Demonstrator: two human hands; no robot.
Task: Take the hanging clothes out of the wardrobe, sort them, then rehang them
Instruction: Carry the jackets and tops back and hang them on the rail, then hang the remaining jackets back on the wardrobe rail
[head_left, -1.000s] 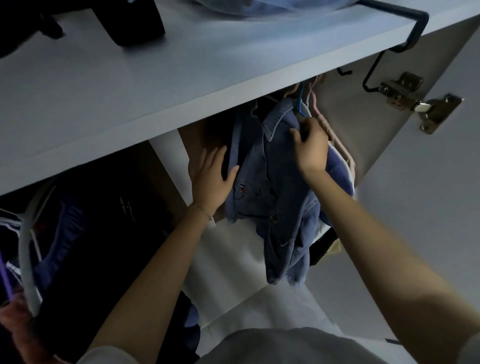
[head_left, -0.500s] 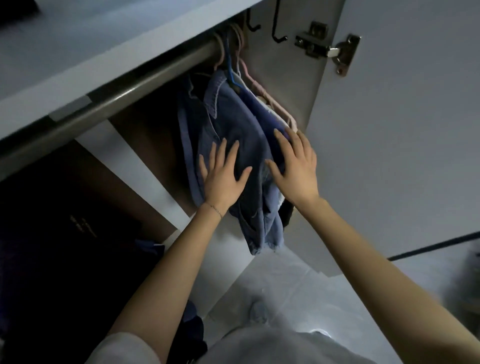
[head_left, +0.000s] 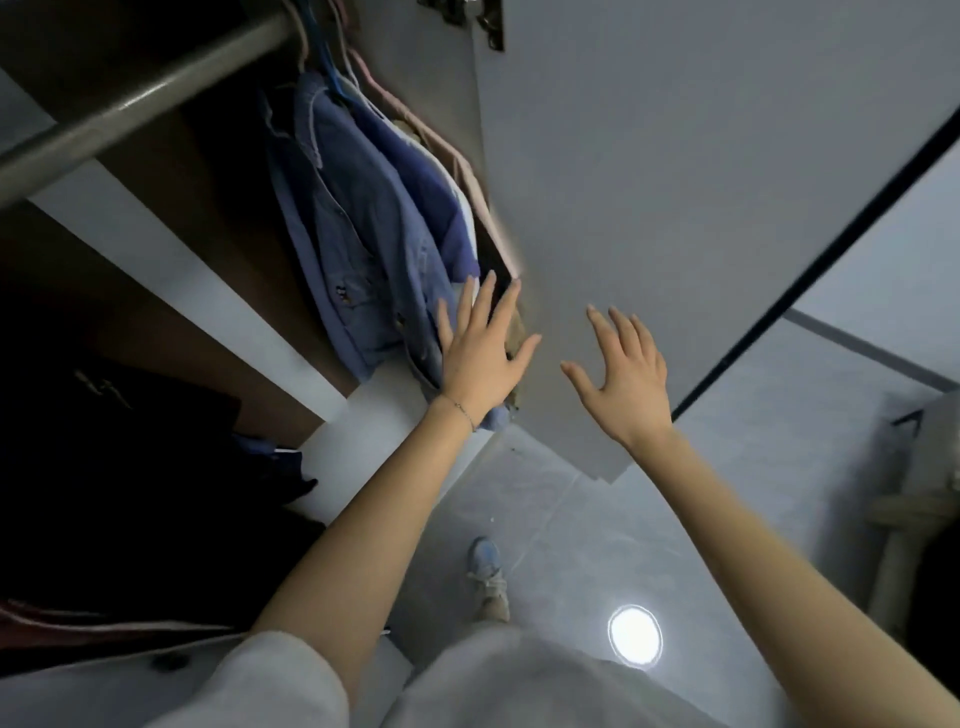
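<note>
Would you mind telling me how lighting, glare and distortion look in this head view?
Head view: dim overall, the left wardrobe compartment nearly black; a round white glare spot sits on the glossy grey floor; wide-angle distortion tilts the grey wardrobe door and metal hanging rail.

Your left hand (head_left: 480, 358) covers the hem of the denim jacket (head_left: 353, 249), hinge (head_left: 487, 25) cut by top edge, rail (head_left: 130, 106) cut at left, dark clothes (head_left: 130, 467) unreadable to you.

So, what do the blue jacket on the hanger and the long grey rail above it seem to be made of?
The blue jacket looks like denim: faded blue cloth, pale seams, small buttons. The grey rail is probably metal, satin finish: a soft highlight runs along it.
</note>
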